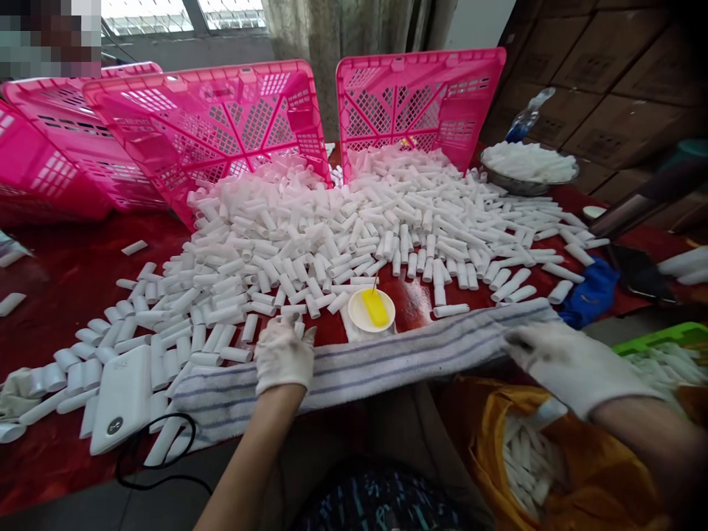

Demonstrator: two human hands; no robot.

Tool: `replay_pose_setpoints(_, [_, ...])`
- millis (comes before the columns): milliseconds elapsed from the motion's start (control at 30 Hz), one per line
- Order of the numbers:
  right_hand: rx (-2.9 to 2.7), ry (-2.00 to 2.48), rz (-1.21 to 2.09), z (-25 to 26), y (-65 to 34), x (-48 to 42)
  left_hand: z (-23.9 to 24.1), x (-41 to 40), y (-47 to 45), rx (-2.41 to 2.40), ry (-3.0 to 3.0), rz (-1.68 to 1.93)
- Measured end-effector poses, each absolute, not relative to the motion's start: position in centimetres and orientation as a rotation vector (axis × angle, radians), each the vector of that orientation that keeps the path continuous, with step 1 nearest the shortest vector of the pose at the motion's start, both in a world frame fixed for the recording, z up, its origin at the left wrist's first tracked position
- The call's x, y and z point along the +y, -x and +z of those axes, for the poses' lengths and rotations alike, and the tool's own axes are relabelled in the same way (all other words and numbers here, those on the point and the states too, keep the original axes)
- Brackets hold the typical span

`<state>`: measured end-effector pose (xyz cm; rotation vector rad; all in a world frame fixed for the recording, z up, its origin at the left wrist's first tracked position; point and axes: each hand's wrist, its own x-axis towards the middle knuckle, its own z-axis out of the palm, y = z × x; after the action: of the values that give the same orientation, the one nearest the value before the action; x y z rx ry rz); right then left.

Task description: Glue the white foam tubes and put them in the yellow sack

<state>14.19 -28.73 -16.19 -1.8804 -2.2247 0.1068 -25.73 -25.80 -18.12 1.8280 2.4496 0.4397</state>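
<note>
My left hand (283,355), in a white glove, is at the near edge of the pile of short white tubes (310,221). Its fingers are curled about a white tube (299,327), partly hidden by the glove. My right hand (575,363), also gloved, hovers by the right end of a striped towel (387,361), with its fingers loosely apart and nothing visible in them. Below it, a single tube (549,414) shows over an orange bag (480,435) that contains many tubes. Between my hands, a small white dish (359,321) bears a yellow block (375,307) with a thin stick.
Pink baskets (221,133) lie tipped behind the pile. A metal bowl (517,184) of tubes stands at the back right, near stacked cartons (602,66). A white power bank (122,398) with a black cable (160,483) lies front left. Blue cloth (594,295) is at right.
</note>
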Motion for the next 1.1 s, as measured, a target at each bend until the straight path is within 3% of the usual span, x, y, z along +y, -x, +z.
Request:
replay_pose_setpoints(167, [-2.54,1.932,0.163,-17.5,-7.8,-21.9,-19.3,-24.1,27.2,2.348,-1.819,0.207])
replay_pose_setpoints(300, [-2.051,1.872,0.621,-18.8,-5.4,-18.9,-19.8,-24.3,26.9,2.283,-1.922,0.201])
replay_pose_setpoints(633, [-1.182,1.34,1.501,-20.5,-1.6,-18.8,-20.3,-23.5,25.2,1.764,-1.556,0.979])
replay_pose_setpoints(900, [-1.623,1.107,1.004,-24.9,-1.7,-17.2,-21.3,-23.7,23.7,1.556,-1.321,1.045])
replay_pose_setpoints(1100, [-1.623,1.101,1.039,-25.5,-1.9,-18.6,-21.8,-23.0,23.3,1.553,-1.301,1.024])
